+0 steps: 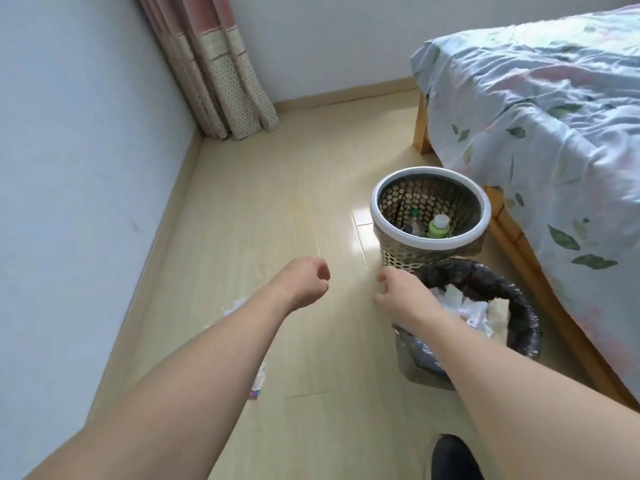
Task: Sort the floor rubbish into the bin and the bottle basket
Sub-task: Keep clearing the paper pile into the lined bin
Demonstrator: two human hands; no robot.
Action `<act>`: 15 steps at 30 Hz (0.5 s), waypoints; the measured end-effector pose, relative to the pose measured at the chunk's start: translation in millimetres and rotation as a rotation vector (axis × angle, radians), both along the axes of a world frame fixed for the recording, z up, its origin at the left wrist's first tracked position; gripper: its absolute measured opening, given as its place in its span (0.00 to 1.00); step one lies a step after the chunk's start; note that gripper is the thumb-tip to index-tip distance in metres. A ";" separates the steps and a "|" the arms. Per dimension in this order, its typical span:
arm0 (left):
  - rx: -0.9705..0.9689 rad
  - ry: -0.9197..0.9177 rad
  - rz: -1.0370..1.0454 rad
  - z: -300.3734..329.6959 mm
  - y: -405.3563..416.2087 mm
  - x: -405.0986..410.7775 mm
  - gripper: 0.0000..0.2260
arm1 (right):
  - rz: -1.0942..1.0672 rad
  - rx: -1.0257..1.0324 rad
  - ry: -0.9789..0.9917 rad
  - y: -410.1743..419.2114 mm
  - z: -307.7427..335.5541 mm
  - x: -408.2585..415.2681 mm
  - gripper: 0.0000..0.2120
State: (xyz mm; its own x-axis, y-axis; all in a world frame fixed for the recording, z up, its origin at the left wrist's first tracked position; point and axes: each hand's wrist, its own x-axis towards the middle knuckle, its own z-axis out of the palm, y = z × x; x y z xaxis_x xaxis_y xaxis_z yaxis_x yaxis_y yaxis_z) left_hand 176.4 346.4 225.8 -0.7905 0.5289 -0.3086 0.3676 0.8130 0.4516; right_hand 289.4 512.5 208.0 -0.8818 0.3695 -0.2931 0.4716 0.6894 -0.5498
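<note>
Left hand curled, holding nothing; right hand loosely curled above the bin rim, empty; two bottles in the basket; crumpled paper near the floor's left edge.

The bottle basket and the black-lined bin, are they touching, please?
Cannot tell: in the head view the bin's rim overlaps the foot of the bottle basket, hiding any gap.

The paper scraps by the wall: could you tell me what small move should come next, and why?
Probably reach the left hand down to the crumpled paper by the wall. Both hands look empty, the bin already holds paper, and that scrap plus a wrapper still lie on the floor.
</note>
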 end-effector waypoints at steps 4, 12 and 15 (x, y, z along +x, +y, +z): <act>-0.058 -0.043 0.107 -3.6 -103.3 -21.6 0.09 | 0.156 -0.017 -0.059 -87.3 -10.0 -34.3 0.19; -0.103 -0.198 0.384 -115.4 -264.2 -12.3 0.06 | 0.371 -0.058 -0.249 -218.6 -115.8 -74.0 0.17; -0.102 -0.316 0.440 -180.0 -286.5 8.8 0.04 | 0.372 -0.084 -0.373 -246.0 -171.2 -74.5 0.13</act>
